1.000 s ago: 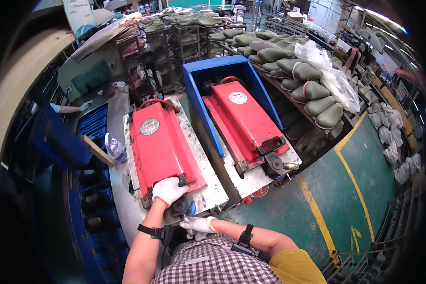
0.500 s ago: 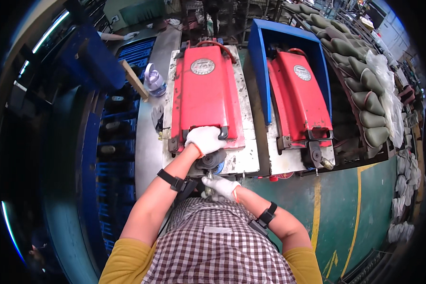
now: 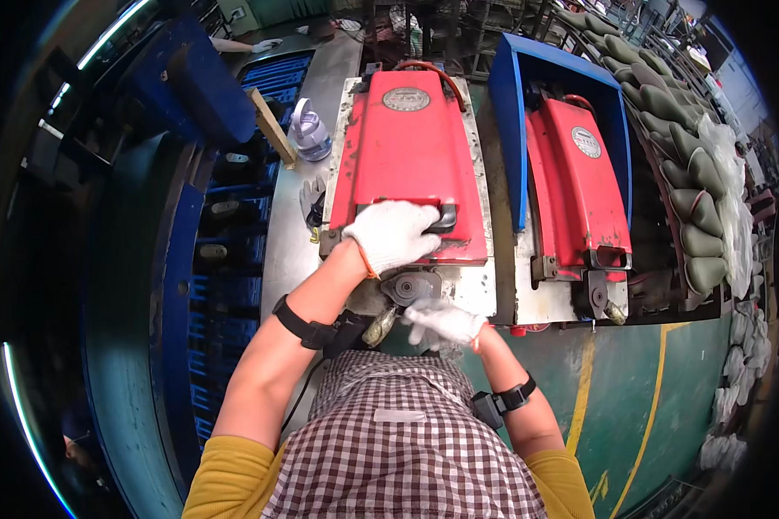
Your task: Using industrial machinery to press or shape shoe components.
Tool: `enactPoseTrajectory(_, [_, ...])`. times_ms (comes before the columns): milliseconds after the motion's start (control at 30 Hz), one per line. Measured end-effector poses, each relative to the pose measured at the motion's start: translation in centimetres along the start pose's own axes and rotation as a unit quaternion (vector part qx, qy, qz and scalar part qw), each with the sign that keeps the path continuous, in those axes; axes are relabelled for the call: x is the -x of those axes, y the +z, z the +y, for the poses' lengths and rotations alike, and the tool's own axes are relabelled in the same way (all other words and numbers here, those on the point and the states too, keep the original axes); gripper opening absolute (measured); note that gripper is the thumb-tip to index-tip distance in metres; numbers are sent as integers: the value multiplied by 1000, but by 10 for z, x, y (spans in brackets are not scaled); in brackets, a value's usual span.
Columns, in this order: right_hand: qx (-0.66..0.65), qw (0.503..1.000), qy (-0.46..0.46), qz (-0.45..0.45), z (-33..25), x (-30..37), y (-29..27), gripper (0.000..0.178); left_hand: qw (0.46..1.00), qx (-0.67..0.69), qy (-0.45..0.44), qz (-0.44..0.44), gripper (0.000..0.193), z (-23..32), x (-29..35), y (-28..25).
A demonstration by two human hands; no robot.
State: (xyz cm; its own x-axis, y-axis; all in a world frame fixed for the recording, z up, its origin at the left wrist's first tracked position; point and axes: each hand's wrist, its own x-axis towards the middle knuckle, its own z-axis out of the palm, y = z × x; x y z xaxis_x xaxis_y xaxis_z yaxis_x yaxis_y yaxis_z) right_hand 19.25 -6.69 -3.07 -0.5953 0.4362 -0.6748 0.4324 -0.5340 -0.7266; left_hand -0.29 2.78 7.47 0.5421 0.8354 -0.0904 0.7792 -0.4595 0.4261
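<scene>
My left hand, in a white knit glove, is closed round the black handle on the near end of a red machine cover. Below that cover sits a dark round pivot with a lever, whose tape-wrapped grip points toward me and to the left. My right hand, gloved too, is just right of the grip and under the pivot. Its fingers look stretched and apart, slightly blurred, with nothing visible in them. Whether a fingertip touches the lever is hard to see.
Right of my machine stands a second red machine inside a blue hood. A clear bottle and dark gloves lie on the metal ledge at left. Grey-green shoe-shaped forms fill a rack far right. Another person's gloved hand shows at far left.
My right hand has let go of the lever grip and moved to its right. The grip has swung from pointing straight at me to leftward. My left hand stays on the handle; the view shifted.
</scene>
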Motion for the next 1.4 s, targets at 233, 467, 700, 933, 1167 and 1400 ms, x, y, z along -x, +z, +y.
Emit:
enactPoseTrajectory(233, [30, 938, -138, 316, -37, -46, -50, 43, 963, -62, 98, 242, 48, 19, -5, -108])
enactPoseTrajectory(467, [348, 761, -138, 530, -113, -138, -55, 101, 843, -184, 141, 486, 58, -16, -14, -134])
enactPoseTrajectory(700, [309, 787, -137, 515, -107, -171, -84, 103, 857, -109, 181, 470, 53, -34, 36, -102])
enactPoseTrajectory(933, [-251, 874, -340, 242, -86, -116, -48, 81, 778, 507, -162, 334, 59, -75, 137, 61])
enactPoseTrajectory(1167, [-183, 943, -275, 36, -93, -83, 56, 88, 340, 896, -172, 227, 52, -93, 148, 106])
enactPoseTrajectory(1400, [350, 811, -396, 249, -70, -97, 42, 57, 271, 813, -286, 429, 36, -149, 223, 138])
